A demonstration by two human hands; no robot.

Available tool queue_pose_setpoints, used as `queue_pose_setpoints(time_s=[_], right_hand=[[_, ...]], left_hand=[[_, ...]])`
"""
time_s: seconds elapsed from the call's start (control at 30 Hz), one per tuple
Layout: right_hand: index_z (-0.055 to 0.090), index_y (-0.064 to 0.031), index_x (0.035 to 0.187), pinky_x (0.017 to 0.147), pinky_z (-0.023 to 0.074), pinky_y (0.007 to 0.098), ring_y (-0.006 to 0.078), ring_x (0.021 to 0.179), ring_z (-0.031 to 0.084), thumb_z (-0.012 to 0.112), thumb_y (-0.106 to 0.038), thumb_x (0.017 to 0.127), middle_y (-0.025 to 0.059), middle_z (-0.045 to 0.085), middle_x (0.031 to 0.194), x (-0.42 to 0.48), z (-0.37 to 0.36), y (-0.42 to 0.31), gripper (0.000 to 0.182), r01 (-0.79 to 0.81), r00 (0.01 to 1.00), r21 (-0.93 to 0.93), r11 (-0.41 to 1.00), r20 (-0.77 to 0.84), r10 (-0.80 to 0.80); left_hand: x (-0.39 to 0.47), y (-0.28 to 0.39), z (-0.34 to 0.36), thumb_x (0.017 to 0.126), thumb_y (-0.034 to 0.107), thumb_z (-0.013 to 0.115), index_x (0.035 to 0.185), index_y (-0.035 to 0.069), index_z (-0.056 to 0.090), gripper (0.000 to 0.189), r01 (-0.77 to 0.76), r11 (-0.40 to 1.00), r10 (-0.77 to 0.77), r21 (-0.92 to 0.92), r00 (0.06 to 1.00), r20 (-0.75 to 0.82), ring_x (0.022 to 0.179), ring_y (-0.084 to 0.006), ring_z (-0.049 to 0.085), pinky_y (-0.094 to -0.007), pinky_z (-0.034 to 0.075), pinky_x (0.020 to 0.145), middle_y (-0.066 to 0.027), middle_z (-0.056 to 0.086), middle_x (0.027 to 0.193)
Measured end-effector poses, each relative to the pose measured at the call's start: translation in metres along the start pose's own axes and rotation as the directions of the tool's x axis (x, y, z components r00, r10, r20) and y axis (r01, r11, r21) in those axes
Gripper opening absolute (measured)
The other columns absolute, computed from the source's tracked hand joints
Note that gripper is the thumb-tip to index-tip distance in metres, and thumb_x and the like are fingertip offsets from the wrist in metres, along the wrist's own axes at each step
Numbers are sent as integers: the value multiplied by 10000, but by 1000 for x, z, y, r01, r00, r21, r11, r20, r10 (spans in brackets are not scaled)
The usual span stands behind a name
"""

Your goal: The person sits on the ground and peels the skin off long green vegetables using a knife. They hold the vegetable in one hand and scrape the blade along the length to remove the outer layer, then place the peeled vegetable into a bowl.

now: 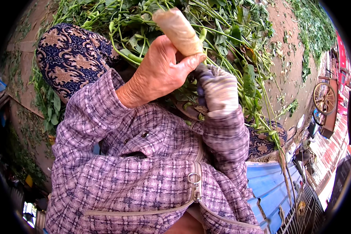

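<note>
My bare left hand [158,71] is curled around a pale cream cylinder [180,32] that looks wrapped; its exact kind is unclear. The thumb presses against the cylinder's lower end. Just to the right, touching or nearly touching the left thumb, is my right hand [218,86] in a striped knit glove with dark fingertips. It is blurred with its fingers bent, and whether anything is pinched there is hidden. Beyond and under both hands lies a heap of cut bean plants [237,32] with green pods [134,58]. Below the hands, partly covered by my sleeve, a round dish-like rim [190,110] shows.
Patterned trousers cover my left knee [73,58] and right knee [264,139]. Leaf scraps litter the brown ground [286,58]. More plants [313,26] lie at the upper right. A spoked wheel [324,98], a blue sheet [272,181] and a wire rack [305,212] stand to the right.
</note>
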State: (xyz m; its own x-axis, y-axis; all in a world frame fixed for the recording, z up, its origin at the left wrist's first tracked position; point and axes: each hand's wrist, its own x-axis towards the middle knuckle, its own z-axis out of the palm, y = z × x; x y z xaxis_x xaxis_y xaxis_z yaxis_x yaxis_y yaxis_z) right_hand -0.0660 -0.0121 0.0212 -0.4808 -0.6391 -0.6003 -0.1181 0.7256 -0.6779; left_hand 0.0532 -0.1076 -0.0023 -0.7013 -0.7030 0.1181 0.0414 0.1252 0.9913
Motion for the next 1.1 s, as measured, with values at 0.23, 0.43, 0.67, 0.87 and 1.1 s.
queue_pose_setpoints(time_s=[0.23, 0.43, 0.67, 0.87, 1.1], right_hand=[[610, 3, 888, 554, 426, 341, 221, 570, 530, 552, -247, 891, 110, 576, 653, 12, 15, 9, 256, 158, 987, -153, 976, 64, -150], [602, -11, 862, 518, 413, 342, 222, 502, 497, 544, -280, 899, 104, 559, 623, 9, 15, 2, 278, -37, 995, -8, 999, 94, 38], [593, -99, 791, 331, 292, 250, 86, 354, 327, 409, -317, 944, -12, 443, 503, 5, 7, 1, 323, -341, 929, 514, 788, 312, 199], [592, -74, 779, 340, 309, 253, 98, 359, 378, 402, -339, 941, 5, 466, 515, 2, 4, -7, 365, -236, 972, 309, 921, 60, 229], [620, -72, 832, 359, 252, 196, 47, 386, 335, 379, -340, 947, -53, 430, 519, -2, 5, -8, 379, -266, 962, 353, 897, 153, 225]], left_hand=[[-10, -8, -4, 817, 66, 632, 859, 15, 616, 68, -77, 989, 85, 130, 995, -60, 747, -104, 569, -239, 449, 703, -10, 605, 812], [-10, -8, -5, 803, 90, 655, 862, 12, 623, 103, 27, 1000, -27, 9, 997, -66, 749, -110, 578, -257, 458, 700, -20, 621, 773], [-13, -8, -10, 808, 69, 641, 869, 2, 627, 92, 105, 995, -105, -3, 993, -50, 742, -111, 584, -250, 462, 690, -28, 625, 785], [2, -6, 0, 837, 51, 612, 902, -3, 619, 85, 41, 991, -33, -131, 998, 60, 775, -114, 604, -227, 479, 699, -29, 628, 837], [12, -14, -20, 853, 87, 612, 944, -1, 630, 128, 62, 998, -62, 2, 998, 10, 707, -85, 582, -209, 501, 642, -26, 626, 854]])
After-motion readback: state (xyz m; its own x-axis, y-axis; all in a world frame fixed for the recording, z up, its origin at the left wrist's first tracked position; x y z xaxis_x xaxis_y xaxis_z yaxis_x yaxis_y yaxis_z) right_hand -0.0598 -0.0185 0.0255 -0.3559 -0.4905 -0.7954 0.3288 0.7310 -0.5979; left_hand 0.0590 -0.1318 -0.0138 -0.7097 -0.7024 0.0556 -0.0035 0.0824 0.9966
